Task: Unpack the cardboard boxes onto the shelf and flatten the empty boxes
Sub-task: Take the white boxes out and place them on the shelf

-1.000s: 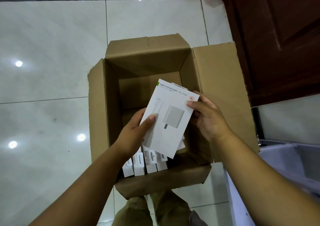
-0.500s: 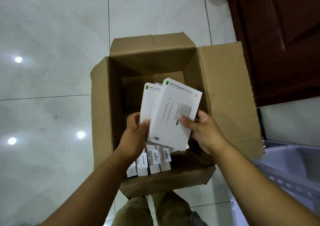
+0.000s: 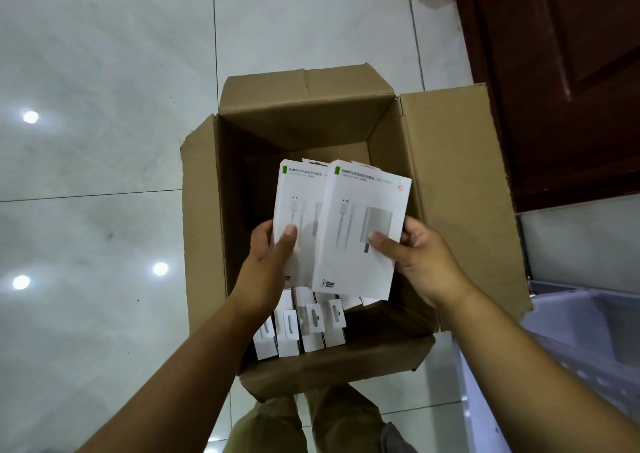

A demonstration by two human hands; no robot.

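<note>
Both hands up over the open cardboard box: left hand grips one white charger pack, thumb across its front, right hand grips the overlapping pack likewise. More packs stand upright in the box's near end.

Packs above open carton

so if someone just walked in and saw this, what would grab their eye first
Two white charger packages, one gripped by the left hand and one by the right hand, are held fanned out in mid-frame over an open cardboard box on the glossy tiled floor. Below the hands, a row of white packages stands on edge in the box's near side. A dark wooden door fills the upper right.
</note>
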